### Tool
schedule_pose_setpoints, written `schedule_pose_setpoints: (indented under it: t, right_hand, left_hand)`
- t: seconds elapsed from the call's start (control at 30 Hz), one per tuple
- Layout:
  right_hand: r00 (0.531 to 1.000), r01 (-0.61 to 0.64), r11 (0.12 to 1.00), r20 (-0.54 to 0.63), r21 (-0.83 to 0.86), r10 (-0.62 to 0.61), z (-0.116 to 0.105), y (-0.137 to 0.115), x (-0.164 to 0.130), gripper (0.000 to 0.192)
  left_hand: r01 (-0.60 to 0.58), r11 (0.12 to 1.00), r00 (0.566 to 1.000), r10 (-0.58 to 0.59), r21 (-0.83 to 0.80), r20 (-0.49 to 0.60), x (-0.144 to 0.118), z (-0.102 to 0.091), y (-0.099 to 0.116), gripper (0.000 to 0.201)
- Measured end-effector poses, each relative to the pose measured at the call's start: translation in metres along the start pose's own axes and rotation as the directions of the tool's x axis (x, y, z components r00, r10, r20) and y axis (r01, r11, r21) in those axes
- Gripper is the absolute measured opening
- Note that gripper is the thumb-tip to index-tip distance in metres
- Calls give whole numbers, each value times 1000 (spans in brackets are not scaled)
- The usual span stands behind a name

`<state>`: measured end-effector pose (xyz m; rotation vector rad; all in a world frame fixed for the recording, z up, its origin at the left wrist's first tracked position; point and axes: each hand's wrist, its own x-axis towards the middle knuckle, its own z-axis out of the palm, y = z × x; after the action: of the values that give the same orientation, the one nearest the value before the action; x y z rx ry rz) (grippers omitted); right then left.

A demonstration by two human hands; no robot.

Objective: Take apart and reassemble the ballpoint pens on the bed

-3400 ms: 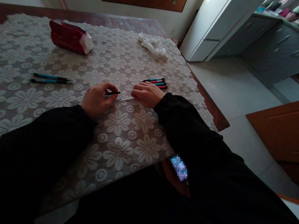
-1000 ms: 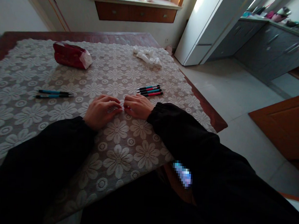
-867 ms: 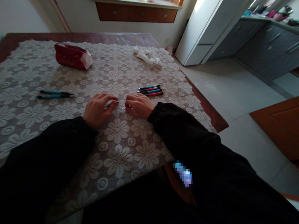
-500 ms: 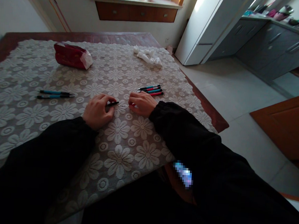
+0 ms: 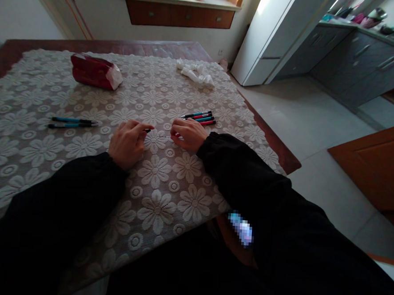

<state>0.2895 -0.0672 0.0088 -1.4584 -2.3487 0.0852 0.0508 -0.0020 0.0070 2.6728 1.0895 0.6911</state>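
Observation:
My left hand [image 5: 126,144] is closed, thumb and forefinger pinching a small black pen part [image 5: 147,130]; most of it is hidden by the fingers. Opposite it, my right hand [image 5: 188,134] grips a red pen [image 5: 177,136], of which only a sliver shows. A thin, pale rod like a refill [image 5: 163,136] sticks out of the red pen toward my left hand, with a gap between it and the black part. Just beyond my right hand lie several pens [image 5: 199,115] in blue, red and black. Two blue and black pens [image 5: 72,120] lie left of my left hand.
A flower-patterned lace tablecloth [image 5: 156,212] covers the wooden table [image 5: 149,48]. Toward the back are a dark red pouch [image 5: 91,72] and a crumpled white plastic bag [image 5: 196,74]. A blurred-out bright object [image 5: 242,229] is below the table's front edge.
My left hand has turned and drawn slightly back and up, so less of the black part shows and it sits farther from the thin rod. My right hand has barely moved.

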Motion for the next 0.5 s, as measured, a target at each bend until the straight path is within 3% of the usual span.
schedule_pose_setpoints:
  t: [0.2, 0.5]
  right_hand:
    - [1000, -15, 1000, -8, 6, 15, 0, 1, 0, 14]
    - [1000, 9, 1000, -11, -11, -9, 2, 0, 0, 14]
  left_hand:
    - [-11, 1000, 999, 12, -9, 35, -1, 0, 0, 33]
    - [-140, 990, 987, 141, -20, 80, -1, 0, 1, 33]
